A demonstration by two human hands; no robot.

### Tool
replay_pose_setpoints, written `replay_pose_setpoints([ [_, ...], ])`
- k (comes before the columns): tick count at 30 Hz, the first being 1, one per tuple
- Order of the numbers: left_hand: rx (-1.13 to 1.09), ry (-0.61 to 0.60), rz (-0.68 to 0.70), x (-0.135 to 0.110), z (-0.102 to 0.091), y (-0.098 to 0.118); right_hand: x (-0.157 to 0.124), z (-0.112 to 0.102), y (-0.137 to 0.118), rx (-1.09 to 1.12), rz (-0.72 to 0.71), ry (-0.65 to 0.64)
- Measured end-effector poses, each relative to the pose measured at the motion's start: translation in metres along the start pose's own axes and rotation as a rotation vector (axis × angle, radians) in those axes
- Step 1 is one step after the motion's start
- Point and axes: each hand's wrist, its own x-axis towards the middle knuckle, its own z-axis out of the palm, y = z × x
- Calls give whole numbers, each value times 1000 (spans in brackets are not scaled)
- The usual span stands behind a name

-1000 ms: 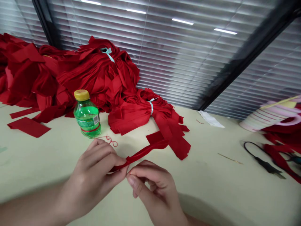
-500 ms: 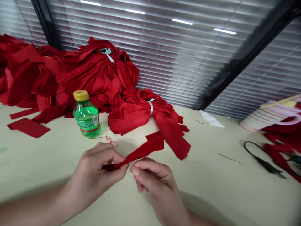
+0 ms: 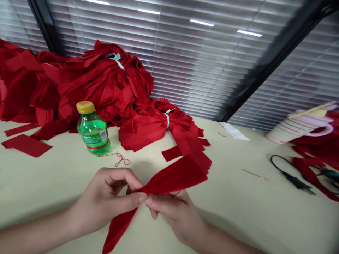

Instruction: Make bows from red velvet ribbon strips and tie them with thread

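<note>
A red fabric strip (image 3: 177,174) is gathered at its middle, one end spread out to the right and the other hanging down toward me. My left hand (image 3: 106,197) pinches this gather between thumb and fingers. Thumb tip almost against the left thumb, my right hand (image 3: 180,213) grips the strip at the same spot, its index finger partly hidden under the cloth. Whether the right fingers also hold something small cannot be seen. Beyond the hands stands a green plastic bottle (image 3: 94,132) with a yellow cap and red thread (image 3: 122,161) wound round it, trailing onto the table.
Heaps of red fabric strips (image 3: 106,84) lie along the blinds (image 3: 185,63), some bundled with pale blue ties. On the table (image 3: 227,204) are loose red pieces (image 3: 28,145), a white scrap (image 3: 235,131), a gold-coloured tie (image 3: 255,174), a plug cable (image 3: 295,181) and a striped mug (image 3: 296,127).
The strip has turned: its right end fans wider and its other end now hangs below my left hand. My right hand, apart from the cloth before, has closed on it. The view shifted slightly.
</note>
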Motion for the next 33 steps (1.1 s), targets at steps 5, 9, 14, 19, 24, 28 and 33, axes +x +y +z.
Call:
replay_pose_setpoints([
  [5,-24,-166,71,1,-7,6,5,-19,-14,-220,-18,-188],
  [9,348,-394,248,1,-11,19,12,-30,-24,-338,63,-449],
  [14,795,-300,499,-4,-11,17,10,-27,-30,-626,-37,-291],
  [19,882,-173,521,-6,-5,11,-4,-14,-32,-1228,-531,-239],
  [24,862,-74,502,-4,1,8,-15,-7,-23,-1690,-989,-228],
  [28,733,-40,410,-3,3,2,-17,-8,-18,-1881,-1197,-358],
  [33,537,64,127,0,-2,-1,-14,-12,-3,-1733,-1098,-522],
])
